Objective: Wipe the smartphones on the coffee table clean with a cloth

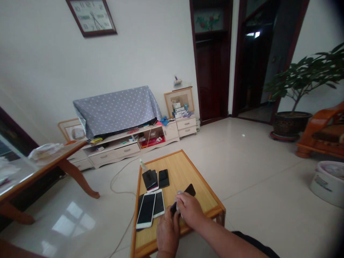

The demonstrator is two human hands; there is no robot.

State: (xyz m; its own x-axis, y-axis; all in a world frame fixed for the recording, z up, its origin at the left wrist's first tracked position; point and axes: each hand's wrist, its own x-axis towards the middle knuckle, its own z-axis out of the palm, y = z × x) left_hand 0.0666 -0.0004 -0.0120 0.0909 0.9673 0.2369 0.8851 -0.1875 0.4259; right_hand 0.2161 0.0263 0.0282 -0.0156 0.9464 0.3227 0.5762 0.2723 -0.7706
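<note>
Right there, the right hand pinches a cloth against a black phone, the left hand gripping its lower end over the bench, just beside two white phones.

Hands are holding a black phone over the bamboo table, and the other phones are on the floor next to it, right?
No: the other phones lie on the bamboo table, not on the floor, as the head view shows. The rest stands: the left hand and right hand hold a black phone over the table.
</note>
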